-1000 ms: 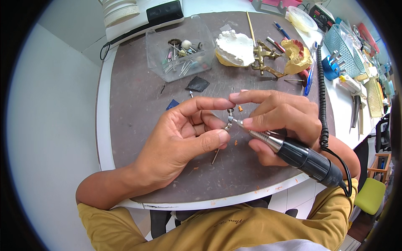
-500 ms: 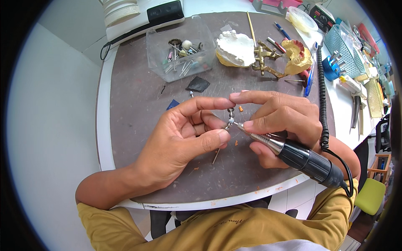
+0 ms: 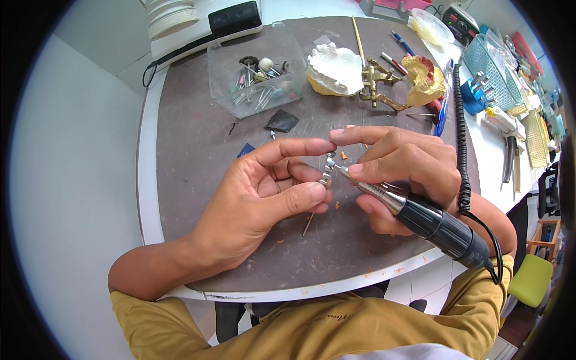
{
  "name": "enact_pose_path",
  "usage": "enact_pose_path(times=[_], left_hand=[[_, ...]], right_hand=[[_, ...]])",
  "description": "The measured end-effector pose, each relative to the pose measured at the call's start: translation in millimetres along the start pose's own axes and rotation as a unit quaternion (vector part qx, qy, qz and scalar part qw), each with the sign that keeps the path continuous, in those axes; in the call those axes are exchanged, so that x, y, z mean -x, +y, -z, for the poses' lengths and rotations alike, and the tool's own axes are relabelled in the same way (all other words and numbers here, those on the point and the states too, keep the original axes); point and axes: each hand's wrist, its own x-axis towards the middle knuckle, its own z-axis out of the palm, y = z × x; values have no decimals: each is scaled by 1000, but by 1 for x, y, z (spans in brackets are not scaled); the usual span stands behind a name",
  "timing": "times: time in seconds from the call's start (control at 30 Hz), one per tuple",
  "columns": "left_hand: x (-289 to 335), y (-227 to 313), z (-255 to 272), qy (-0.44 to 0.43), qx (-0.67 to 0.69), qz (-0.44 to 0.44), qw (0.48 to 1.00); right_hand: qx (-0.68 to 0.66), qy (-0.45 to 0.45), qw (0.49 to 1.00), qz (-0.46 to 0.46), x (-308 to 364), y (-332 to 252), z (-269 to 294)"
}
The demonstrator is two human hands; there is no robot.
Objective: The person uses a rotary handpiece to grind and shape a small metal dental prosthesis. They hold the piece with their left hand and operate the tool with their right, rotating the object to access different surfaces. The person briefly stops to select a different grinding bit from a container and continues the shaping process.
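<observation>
Centrally, the left hand [image 3: 258,204] is pinching a small metal casting [image 3: 327,174] between thumb and forefinger, holding it just above the grey tabletop [image 3: 192,156]. The right hand [image 3: 402,171] is gripping a rotary handpiece [image 3: 420,216] like a pen, fingers closed around its barrel, and its tip is touching the casting from the right. A coiled black cord [image 3: 461,138] is running back from the handpiece. Farther off, a clear box of burs [image 3: 258,81] and a plaster dental model [image 3: 336,69] are lying on the tabletop.
</observation>
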Motion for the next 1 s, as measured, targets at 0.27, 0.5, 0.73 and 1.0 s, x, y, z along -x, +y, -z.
enact_pose_path(times=[0.27, 0.5, 0.73, 1.0], left_hand=[[0, -2, 1, -6, 3, -10, 1000], [0, 1, 1, -5, -13, 8, 1000], [0, 1, 1, -1, -17, 11, 1000], [0, 1, 0, 2, -15, 10, 1000]], right_hand=[[0, -19, 1000, 6, -4, -5, 1], [0, -9, 1000, -6, -2, -3, 1], [5, -2, 1000, 2, -2, -2, 0], [0, -4, 1000, 4, -3, -2, 0]])
